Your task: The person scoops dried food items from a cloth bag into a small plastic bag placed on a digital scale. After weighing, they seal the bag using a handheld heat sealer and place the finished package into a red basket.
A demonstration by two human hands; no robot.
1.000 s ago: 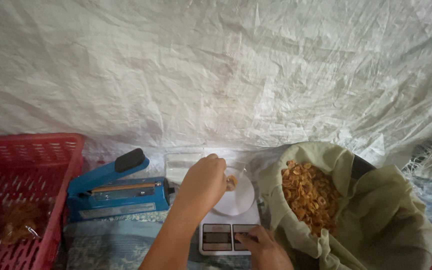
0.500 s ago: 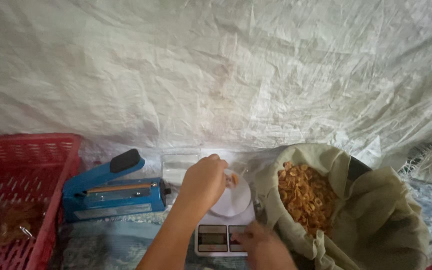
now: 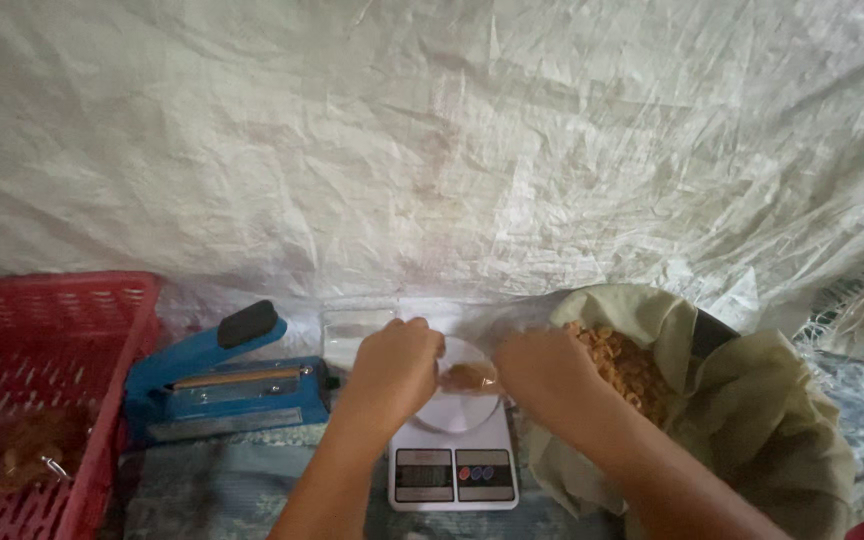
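**Observer:** Two hands over the white kitchen scale. Left hand sits above the scale's round platform, fingers curled on the mouth of a small clear bag holding a few golden fried rings. Right hand is just right of the platform, fingers bent toward the same bag; whether it pinches the plastic or only touches it, I cannot tell.

**Recorder:** So where is the bag against the scale?

**Observer:** On or just above the platform, between both hands (blur hides the contact). Its upper edge is pulled up toward the left fingers.

**Recorder:** Surroundings?

**Observer:** Right of the scale, touching its side, an olive-green cloth sack, mouth folded open, filled with the same golden rings. Left of the scale, a blue heat sealer, black-knobbed arm raised. Farther left of the scale, a red plastic crate with packed bags inside. Behind the scale, a crinkled white woven sheet as backdrop. Scale's display faces the person.
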